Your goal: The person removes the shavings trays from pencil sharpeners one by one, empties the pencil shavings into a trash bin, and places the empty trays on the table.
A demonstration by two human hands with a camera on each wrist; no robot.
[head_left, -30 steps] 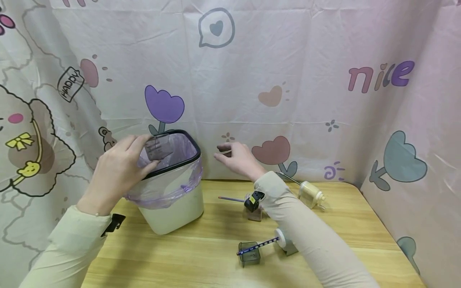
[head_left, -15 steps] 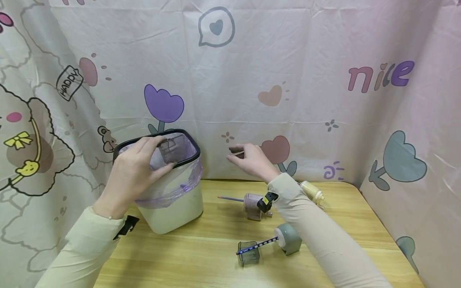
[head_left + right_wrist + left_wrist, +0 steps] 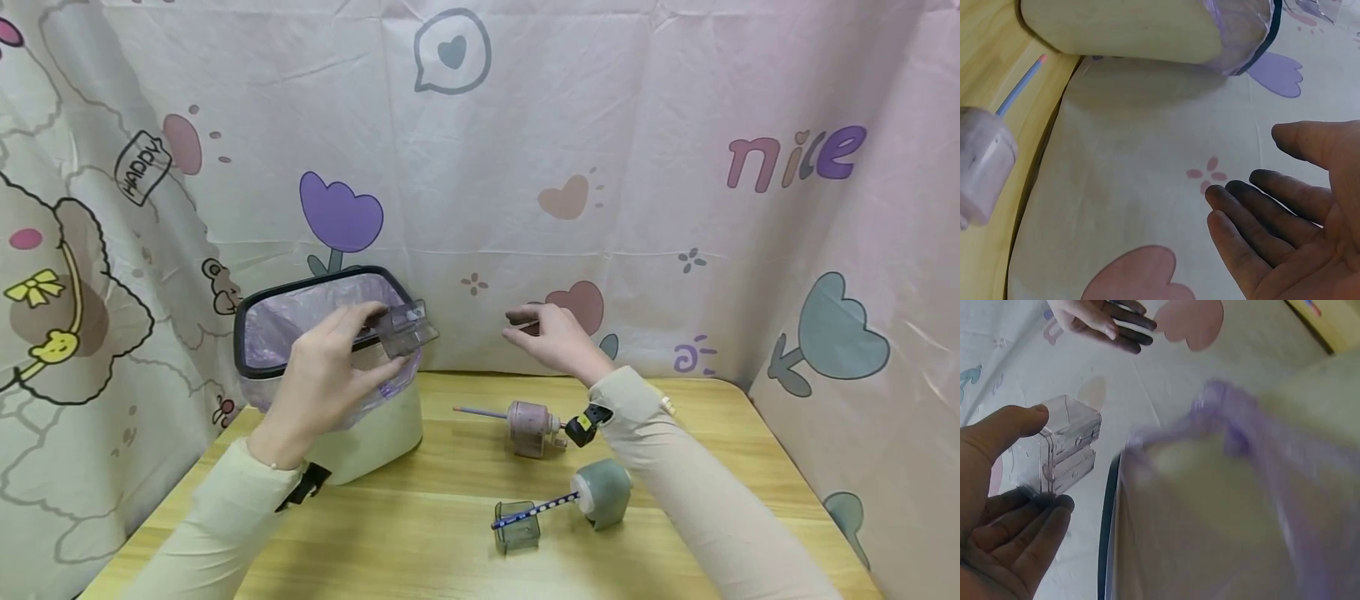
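Observation:
My left hand (image 3: 322,379) pinches a clear plastic shavings drawer (image 3: 407,327) between thumb and fingers, above the right rim of the trash bin (image 3: 378,450). In the left wrist view the drawer (image 3: 1063,444) looks see-through, with dark smudges on the fingertips around it. My right hand (image 3: 558,337) hovers to the right of the bin, in front of the curtain. Its fingers are relaxed and hold nothing, as the right wrist view shows the hand (image 3: 1291,219) with darkened fingertips. A purple bag lines the bin under a black rim.
A pink pencil sharpener (image 3: 528,427) with a pencil in it stands on the wooden table (image 3: 442,558). Nearer lie a grey-green sharpener (image 3: 606,492), a dotted pencil (image 3: 551,505) and another clear drawer (image 3: 517,537). A yellow sharpener is mostly behind the right sleeve.
My left hand has carried the clear drawer rightward, from over the bin's opening to its right rim. My right hand has also drifted right, uncovering the pink and grey-green sharpeners.

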